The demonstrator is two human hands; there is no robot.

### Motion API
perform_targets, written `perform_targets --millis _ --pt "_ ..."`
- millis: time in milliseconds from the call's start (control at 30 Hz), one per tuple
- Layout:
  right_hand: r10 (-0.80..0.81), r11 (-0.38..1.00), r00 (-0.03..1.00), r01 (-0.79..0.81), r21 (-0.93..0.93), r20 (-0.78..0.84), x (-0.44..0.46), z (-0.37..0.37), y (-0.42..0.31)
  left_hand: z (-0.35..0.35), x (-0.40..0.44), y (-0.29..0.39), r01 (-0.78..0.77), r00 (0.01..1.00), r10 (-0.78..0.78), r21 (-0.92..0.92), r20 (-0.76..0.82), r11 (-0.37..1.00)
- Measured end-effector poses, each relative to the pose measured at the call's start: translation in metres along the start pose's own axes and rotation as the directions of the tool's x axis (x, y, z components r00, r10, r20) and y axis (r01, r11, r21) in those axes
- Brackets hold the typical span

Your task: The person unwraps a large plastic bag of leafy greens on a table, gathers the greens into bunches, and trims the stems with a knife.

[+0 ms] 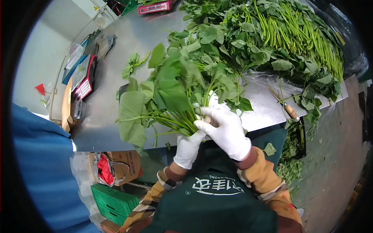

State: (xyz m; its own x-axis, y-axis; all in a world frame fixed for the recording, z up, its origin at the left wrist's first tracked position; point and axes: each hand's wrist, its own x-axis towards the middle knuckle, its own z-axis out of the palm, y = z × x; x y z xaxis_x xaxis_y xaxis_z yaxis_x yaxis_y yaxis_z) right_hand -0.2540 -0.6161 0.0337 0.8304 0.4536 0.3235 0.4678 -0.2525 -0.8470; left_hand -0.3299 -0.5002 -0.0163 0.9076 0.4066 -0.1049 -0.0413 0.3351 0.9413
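Note:
My left hand [188, 149], in a white glove, is closed round the lower stems of a bunch of leafy greens [173, 93]. The bunch has broad, heart-shaped leaves on long green stems, like sweet potato leaves, and fans out up and to the left above the table's front edge. Also gloved in white, my right hand [227, 132] presses against the same stems from the right, its thumb and fingers bent in on them. The leaves hide part of the left fingers. Behind the bunch, a big pile of the same greens [248, 46] covers the table's back right.
A wooden-handled knife [290, 110] lies at the metal table's [105, 132] right front. A small sprig [135, 64] lies left of the pile. Red scales [84, 83] stand at the left, another [155, 7] at the back. Green crates [114, 204] and a cardboard box [128, 165] sit below.

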Motion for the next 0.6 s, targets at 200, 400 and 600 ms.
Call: perform_targets --millis 200,400,600 --pt "0.052 0.915 0.999 -0.049 0.4 0.002 -0.009 0.008 0.011 -0.007 -0.002 0.011 0.262 0.965 -0.255 -0.344 0.069 0.902" --pt "0.0 0.906 0.985 -0.073 0.417 0.173 -0.025 -0.007 0.026 -0.03 0.015 0.016 0.17 0.985 -0.144 -0.505 0.09 0.846" --pt "0.154 0.988 0.925 -0.148 -0.043 0.348 -0.014 -0.036 0.054 -0.048 0.031 0.056 -0.183 0.953 0.1 -0.28 -0.286 0.942"
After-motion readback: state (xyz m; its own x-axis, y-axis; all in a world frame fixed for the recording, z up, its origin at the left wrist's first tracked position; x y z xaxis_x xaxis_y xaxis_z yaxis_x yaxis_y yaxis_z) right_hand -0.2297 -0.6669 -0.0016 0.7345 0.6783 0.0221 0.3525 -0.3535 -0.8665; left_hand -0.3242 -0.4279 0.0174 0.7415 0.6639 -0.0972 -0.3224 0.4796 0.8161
